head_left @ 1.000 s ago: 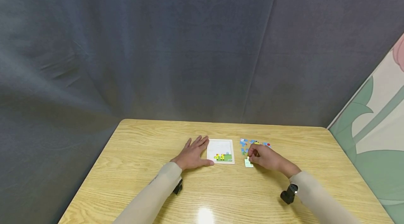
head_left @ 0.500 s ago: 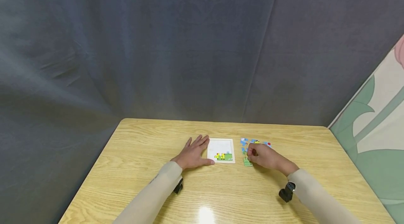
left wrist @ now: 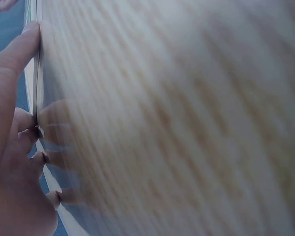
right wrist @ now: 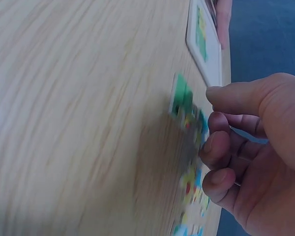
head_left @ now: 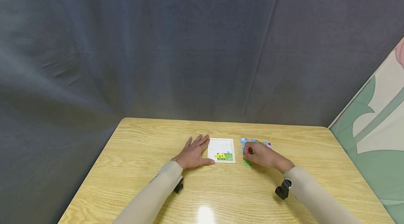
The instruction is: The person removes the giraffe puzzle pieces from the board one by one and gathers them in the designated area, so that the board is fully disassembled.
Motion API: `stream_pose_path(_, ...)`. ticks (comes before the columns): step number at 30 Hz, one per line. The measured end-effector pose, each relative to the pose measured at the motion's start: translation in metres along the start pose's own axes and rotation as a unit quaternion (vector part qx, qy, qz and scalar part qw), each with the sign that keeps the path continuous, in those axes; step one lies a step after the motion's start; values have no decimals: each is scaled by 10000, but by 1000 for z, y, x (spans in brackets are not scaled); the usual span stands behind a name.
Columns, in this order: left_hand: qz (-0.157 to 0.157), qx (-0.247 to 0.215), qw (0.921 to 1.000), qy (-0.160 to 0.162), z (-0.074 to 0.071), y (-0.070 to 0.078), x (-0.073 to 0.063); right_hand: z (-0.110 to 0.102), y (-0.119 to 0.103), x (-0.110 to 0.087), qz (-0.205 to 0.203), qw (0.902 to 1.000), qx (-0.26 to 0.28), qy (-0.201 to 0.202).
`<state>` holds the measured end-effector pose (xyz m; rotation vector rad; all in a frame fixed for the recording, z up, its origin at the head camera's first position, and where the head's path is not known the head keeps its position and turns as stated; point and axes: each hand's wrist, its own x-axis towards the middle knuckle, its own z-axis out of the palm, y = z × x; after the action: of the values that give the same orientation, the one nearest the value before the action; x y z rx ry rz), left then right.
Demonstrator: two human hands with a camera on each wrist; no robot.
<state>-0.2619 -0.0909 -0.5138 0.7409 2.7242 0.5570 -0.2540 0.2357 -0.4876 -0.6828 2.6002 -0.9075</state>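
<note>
My left hand (head_left: 190, 155) lies spread at the left side of a white square puzzle board (head_left: 234, 150), thumb and fingertips at its edge. Yellow and green puzzle pieces (head_left: 224, 156) fill part of its lower section. In the left wrist view, the thumb (left wrist: 24, 46) reaches along the board's edge. To the right of the board, my right hand (head_left: 262, 154) hovers low over loose pieces, fingers curled, thumb near the index finger. A green piece (right wrist: 181, 93) lies on the table beside these fingertips. I cannot tell whether the fingers pinch a piece.
Loose blue puzzle pieces (head_left: 244, 140), one with a red spot (head_left: 269, 144), lie behind the right hand. The wooden table (head_left: 151, 140) ends at a dark grey curtain (head_left: 189, 59). A patterned panel (head_left: 375, 140) stands at the right.
My right hand has shifted slightly left, its fingertips now covering more of the green piece. The left hand and the puzzle board have stayed put.
</note>
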Motion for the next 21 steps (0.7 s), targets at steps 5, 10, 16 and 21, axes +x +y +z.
stream_pose_path(5,-21,-1,10000,-3,0,2,0,4,-12,11,-191,9997,108,-99)
stream_pose_path(10,-32,41,10000,24,1,1,1,11,-25,26,-180,9992,249,-250)
stream_pose_path(16,-4,84,10000,51,2,-1,2,19,-37,42,-173,9985,253,-452)
stream_pose_path(21,-6,124,9999,48,4,-3,3,25,-45,49,-24,9970,112,-763)
